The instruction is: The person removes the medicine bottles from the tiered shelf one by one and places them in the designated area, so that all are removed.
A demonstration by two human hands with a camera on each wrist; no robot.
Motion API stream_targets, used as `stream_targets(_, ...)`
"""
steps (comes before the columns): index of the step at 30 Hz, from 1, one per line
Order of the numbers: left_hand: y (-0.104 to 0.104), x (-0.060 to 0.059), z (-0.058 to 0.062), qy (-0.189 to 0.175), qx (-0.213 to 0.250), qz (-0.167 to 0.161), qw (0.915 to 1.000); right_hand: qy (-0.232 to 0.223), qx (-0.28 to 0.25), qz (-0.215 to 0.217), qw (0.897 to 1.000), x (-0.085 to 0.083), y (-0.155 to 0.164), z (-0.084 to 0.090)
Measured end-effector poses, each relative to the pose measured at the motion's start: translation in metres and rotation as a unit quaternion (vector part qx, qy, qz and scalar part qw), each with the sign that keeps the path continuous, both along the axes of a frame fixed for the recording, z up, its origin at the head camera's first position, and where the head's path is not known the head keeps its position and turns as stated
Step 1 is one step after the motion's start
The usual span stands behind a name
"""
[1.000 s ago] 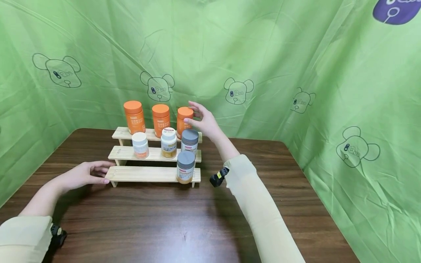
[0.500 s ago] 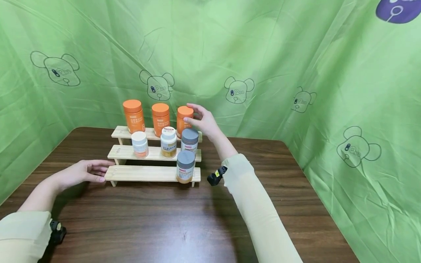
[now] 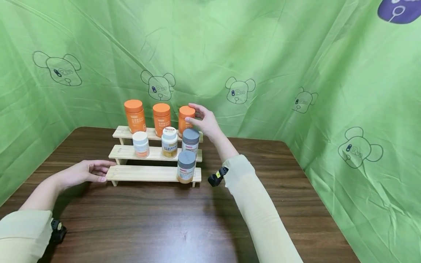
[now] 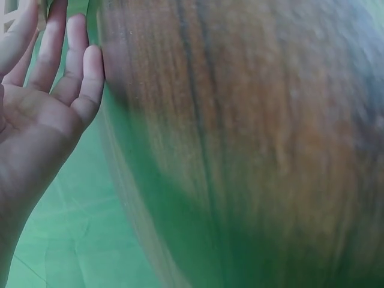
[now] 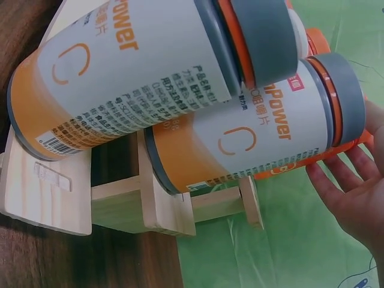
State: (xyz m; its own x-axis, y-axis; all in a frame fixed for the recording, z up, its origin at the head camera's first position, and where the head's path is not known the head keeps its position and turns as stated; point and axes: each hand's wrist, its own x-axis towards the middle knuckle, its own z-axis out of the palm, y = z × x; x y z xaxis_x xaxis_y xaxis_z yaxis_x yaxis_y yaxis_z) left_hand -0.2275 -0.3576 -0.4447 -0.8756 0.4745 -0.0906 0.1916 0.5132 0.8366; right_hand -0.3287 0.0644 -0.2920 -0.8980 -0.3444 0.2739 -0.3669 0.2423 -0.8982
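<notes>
A three-tier wooden display stand (image 3: 141,173) holds several supplement bottles. In the head view, my right hand (image 3: 207,122) grips the right-hand orange bottle (image 3: 185,126) on the top tier, thumb in front and fingers around its far side. Two more orange bottles (image 3: 162,120) stand to its left. My left hand (image 3: 80,172) holds the left end of the lowest tier, thumb at the front corner and fingers at the back. In the right wrist view, two grey-capped bottles (image 5: 132,72) partly hide the orange one; the fingers (image 5: 327,189) show beside it.
The middle tier bears a small white bottle (image 3: 141,145), a white-and-gold bottle (image 3: 169,143) and a grey-capped one. Another grey-capped bottle (image 3: 186,168) stands on the bottom tier's right. Green cloth (image 3: 263,54) hangs behind and right of the brown wooden table (image 3: 148,226).
The right hand and the orange bottle stay in nearly the same place. Left hand and stand show no clear movement; the head view shifts slightly.
</notes>
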Motion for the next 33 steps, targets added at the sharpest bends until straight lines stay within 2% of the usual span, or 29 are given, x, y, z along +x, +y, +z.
stream_targets(5,0.001,0.001,0.001,-0.002,0.009,-0.001,1.0,0.003,-0.003,-0.017,1.0,0.003,0.003,0.004)
stream_targets(12,0.0,0.002,0.0,0.008,0.027,-0.009,0.9996,0.009,-0.02,-0.015,1.0,0.006,0.014,0.013)
stream_targets(20,0.001,0.002,-0.003,0.008,0.012,0.008,0.9999,0.014,-0.047,-0.026,0.998,-0.013,0.037,0.008)
stream_targets(26,-0.001,0.003,-0.004,0.008,0.016,0.007,0.9998,0.022,-0.05,-0.039,0.998,-0.013,0.052,0.008)
stream_targets(33,0.001,0.004,-0.003,0.021,0.007,0.001,0.9997,0.012,-0.053,-0.053,0.997,-0.011,0.073,0.006)
